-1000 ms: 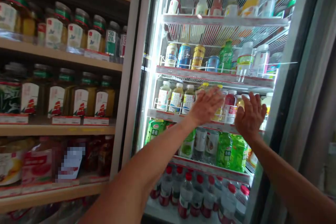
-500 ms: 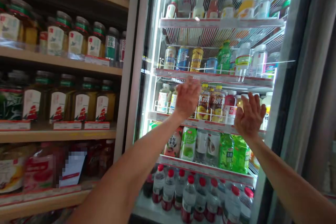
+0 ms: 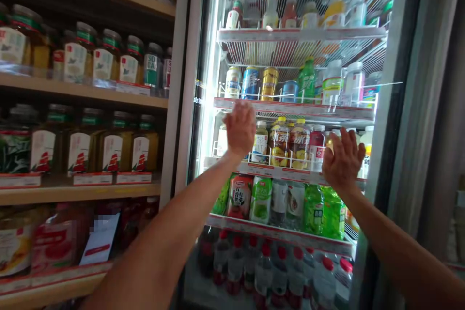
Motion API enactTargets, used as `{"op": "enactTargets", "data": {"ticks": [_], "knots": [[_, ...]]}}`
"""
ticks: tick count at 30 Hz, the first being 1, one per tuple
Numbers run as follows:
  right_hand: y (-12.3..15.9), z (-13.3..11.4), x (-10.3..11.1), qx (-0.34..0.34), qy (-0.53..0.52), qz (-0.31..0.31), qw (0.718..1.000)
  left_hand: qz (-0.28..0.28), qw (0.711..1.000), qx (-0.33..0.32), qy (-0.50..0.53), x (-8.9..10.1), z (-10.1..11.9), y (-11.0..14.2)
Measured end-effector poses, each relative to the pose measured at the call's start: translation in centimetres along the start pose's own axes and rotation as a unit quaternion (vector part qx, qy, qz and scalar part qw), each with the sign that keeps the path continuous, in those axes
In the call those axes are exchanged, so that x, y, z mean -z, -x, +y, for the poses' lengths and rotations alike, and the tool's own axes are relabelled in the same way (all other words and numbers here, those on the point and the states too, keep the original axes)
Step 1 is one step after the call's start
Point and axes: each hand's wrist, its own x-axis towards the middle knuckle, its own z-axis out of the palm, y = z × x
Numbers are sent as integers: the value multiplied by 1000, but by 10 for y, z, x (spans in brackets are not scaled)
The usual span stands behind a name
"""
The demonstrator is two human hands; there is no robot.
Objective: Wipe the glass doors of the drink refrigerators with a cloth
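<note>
Both my arms stretch toward a lit drinks fridge. My left hand [image 3: 240,127] is raised with its fingers extended, holding nothing, in front of the left part of the third shelf and hiding some bottles there. Just right of it stands a tea bottle [image 3: 260,143], then yellow-capped iced tea bottles [image 3: 279,143]. My right hand [image 3: 343,160] is spread, with nothing in it, before the right end of the same shelf. A red-capped pink-red bottle [image 3: 317,145] is nearest on its left. Whether either hand touches the fridge's glass cannot be told.
Cans [image 3: 250,82] line the shelf above. Cartons [image 3: 240,196] and green drink packs [image 3: 333,210] fill the one below, over red-capped bottles [image 3: 263,271]. On the left, wooden shelves [image 3: 138,189] carry jars [image 3: 112,147], with a phone [image 3: 100,240] leaning at the bottom. The fridge's frame [image 3: 395,155] runs up the right.
My left hand has moved left, uncovering the tea bottle. The right hand has hardly shifted. The red-capped bottles at the bottom look darker now.
</note>
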Motion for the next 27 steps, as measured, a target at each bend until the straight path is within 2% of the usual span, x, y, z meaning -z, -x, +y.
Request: {"op": "enactTargets", "data": {"ticks": [3, 4, 5, 6, 8, 10, 12, 13, 14, 15, 16, 17, 19, 20, 21, 22, 23, 25, 27], "knots": [[-1, 1, 2, 4, 1, -3, 1000, -42, 974, -220, 44, -15, 76, 21], [-1, 2, 3, 6, 3, -4, 1000, -51, 960, -270, 55, -17, 90, 27], [-1, 3, 3, 9, 7, -6, 1000, -59, 950, -300, 62, -17, 93, 31], [-1, 3, 3, 11, 11, -10, 1000, -65, 947, -307, 64, -15, 87, 32], [-1, 4, 3, 10, 19, -14, 1000, -65, 964, -251, 55, -7, 51, 24], [0, 3, 2, 2, 22, -15, 1000, -41, 991, -125, 33, 2, 0, 8], [1, 3, 1, -7, 20, -13, 1000, 4, 1000, 18, 5, 8, -37, -9], [1, 2, 1, -9, 18, -12, 1000, 25, 997, 73, -5, 8, -43, -14], [1, 2, 1, -7, 17, -12, 1000, 39, 994, 103, -10, 7, -40, -16], [1, 3, 0, -6, 16, -10, 1000, 43, 994, 99, -9, 4, -28, -14], [1, 3, 0, -5, 15, -9, 1000, 35, 998, 59, -1, -1, -10, -10], [2, 4, 0, -4, 15, -9, 1000, 18, 1000, -12, 12, -6, 13, -4], [1, 6, 0, -2, 14, -12, 1000, -28, 980, -190, 45, -14, 56, 11], [1, 7, 1, -1, 13, -15, 1000, -49, 963, -257, 58, -16, 69, 17], [1, 7, 1, -1, 12, -18, 1000, -68, 950, -297, 65, -15, 74, 21], [1, 7, 2, -2, 10, -22, 1000, -85, 946, -307, 67, -13, 69, 23], [1, 7, 3, -4, 8, -25, 1000, -97, 952, -284, 63, -8, 54, 21], [1, 5, 3, -9, 4, -29, 1000, -99, 981, -166, 36, 7, 6, 12], [1, 3, 3, -13, 3, -26, 1000, -41, 999, 28, -12, 22, -45, -1]]}}
